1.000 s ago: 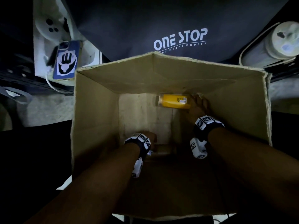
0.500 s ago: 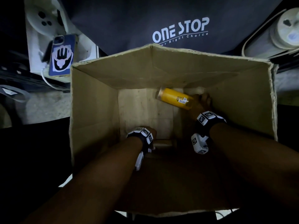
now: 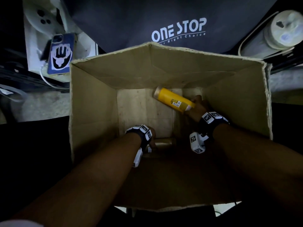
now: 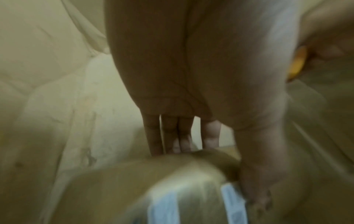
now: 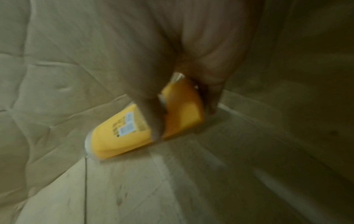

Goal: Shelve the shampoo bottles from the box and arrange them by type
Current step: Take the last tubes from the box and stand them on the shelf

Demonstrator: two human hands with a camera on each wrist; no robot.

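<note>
A deep cardboard box (image 3: pixel 91 104) stands open below me with both my hands inside. My right hand (image 3: pixel 196 107) grips one end of a yellow shampoo bottle (image 3: pixel 173 99), which tilts off the box floor near the far right corner. In the right wrist view the thumb and fingers of my right hand (image 5: pixel 172 98) wrap around the yellow bottle (image 5: pixel 118 133), whose label faces up. My left hand (image 3: pixel 151 135) holds a tan-gold bottle (image 3: pixel 164 142) at the near side of the floor. In the blurred left wrist view, fingers and thumb of my left hand (image 4: pixel 191 106) clasp the gold bottle (image 4: pixel 153 181).
A dark cloth printed ONE STOP (image 3: pixel 178 28) lies beyond the box. A phone in a blue case (image 3: pixel 60 54) rests on a white object at the upper left, with a cable. A pale cylinder (image 3: pixel 282 28) lies at the upper right. The box walls stand tall around both wrists.
The yellow bottle lay flat along the far wall; my right hand has raised the end it holds and drawn back, so the bottle now slants. The left hand has barely moved.
</note>
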